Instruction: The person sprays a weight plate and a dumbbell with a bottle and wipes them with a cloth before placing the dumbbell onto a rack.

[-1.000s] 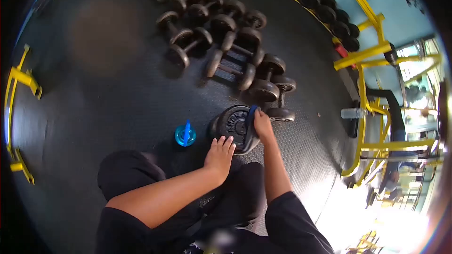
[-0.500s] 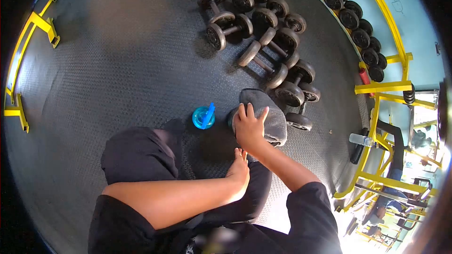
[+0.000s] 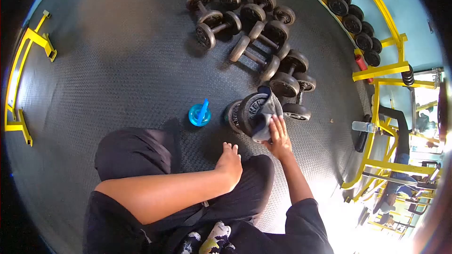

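A grey cloth (image 3: 272, 115) lies over the right part of a dark, round weight (image 3: 253, 107) with raised lettering. Behind its left edge another lettered weight (image 3: 233, 116) shows. My right hand (image 3: 279, 140) presses on the cloth, its fingers close together at the lower right of the weight. Over my bent leg rests my left hand (image 3: 229, 163), palm side partly hidden, just below the weights and not touching them. To their left a blue bottle (image 3: 199, 115) with a blue strap on top stands on the floor.
Several dumbbells (image 3: 254, 7) lie on the dark textured floor (image 3: 127, 80) ahead. More dumbbells (image 3: 351, 16) line a rack at the upper right. Yellow frames (image 3: 42, 42) stand at the left, and yellow equipment (image 3: 391, 164) with a clear bottle (image 3: 363, 126) at the right.
The cloth has been drawn back to the right, so the weight's lettered face now shows. My right hand has moved right and down with it. My left hand has shifted slightly left.
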A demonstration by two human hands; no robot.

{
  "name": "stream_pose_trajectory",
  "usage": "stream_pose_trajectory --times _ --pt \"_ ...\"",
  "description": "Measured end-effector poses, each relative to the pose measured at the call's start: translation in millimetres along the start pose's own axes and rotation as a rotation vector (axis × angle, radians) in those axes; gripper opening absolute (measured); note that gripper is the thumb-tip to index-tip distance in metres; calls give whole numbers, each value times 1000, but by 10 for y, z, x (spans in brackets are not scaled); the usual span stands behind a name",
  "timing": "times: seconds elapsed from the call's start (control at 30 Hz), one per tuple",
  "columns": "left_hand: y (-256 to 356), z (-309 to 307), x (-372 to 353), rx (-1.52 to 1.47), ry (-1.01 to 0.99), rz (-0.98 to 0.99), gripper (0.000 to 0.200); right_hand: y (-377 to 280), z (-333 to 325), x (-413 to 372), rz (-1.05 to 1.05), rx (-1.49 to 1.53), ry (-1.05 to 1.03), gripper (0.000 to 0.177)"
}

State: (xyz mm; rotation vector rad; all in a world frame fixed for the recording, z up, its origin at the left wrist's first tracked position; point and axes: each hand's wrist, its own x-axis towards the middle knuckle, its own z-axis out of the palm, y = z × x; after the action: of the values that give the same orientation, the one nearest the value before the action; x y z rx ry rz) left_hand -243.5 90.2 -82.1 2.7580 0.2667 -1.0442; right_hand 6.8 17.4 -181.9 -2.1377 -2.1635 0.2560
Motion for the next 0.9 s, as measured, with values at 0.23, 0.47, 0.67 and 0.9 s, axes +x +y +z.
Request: stream_pose_trajectory --times 0.23,0.47,0.67,0.9 --pt "-153 -19 85 -6 14 -45 60 209 494 -194 504 319 -51 57" --pt "-439 -102 533 -103 634 12 84 -113 977 115 708 933 559 44" --pt "-372 -137 913 -43 535 10 91 -347 951 192 705 1156 716 44" --pt "-736 -316 934 -197 495 -59 92 -490 620 496 748 1031 648 43"
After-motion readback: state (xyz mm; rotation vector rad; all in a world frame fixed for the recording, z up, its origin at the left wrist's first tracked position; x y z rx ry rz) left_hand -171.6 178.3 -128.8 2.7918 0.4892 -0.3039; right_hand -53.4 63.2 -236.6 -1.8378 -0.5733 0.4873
